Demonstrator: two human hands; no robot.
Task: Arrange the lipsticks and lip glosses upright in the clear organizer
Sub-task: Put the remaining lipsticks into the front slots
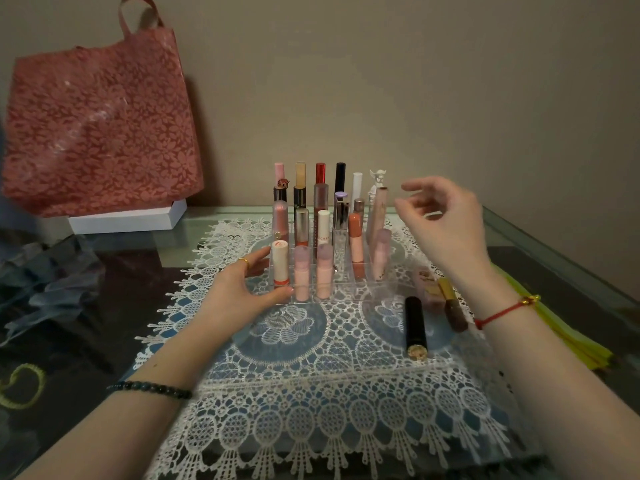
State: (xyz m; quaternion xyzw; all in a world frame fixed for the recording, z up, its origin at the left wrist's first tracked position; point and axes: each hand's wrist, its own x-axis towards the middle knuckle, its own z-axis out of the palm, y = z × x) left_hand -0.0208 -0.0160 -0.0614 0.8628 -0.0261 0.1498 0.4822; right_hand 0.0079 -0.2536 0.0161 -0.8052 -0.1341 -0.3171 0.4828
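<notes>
Right hand (446, 220) empty, fingers loosely curled, above rt side of clear acrylic organizer (349, 293); black gold-ended lipstick tube (415, 325) flat on white lace mat (311, 393), nearer body, long axis front-to-back, closer to it than left hand (242, 289), flat-fingered on organizer's front-left corner.

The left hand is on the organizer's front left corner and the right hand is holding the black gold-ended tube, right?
Not quite: in the head view the right hand holds nothing, and the black gold-ended tube lies on the lace mat. The left hand is on the front left corner of the organizer.
</notes>
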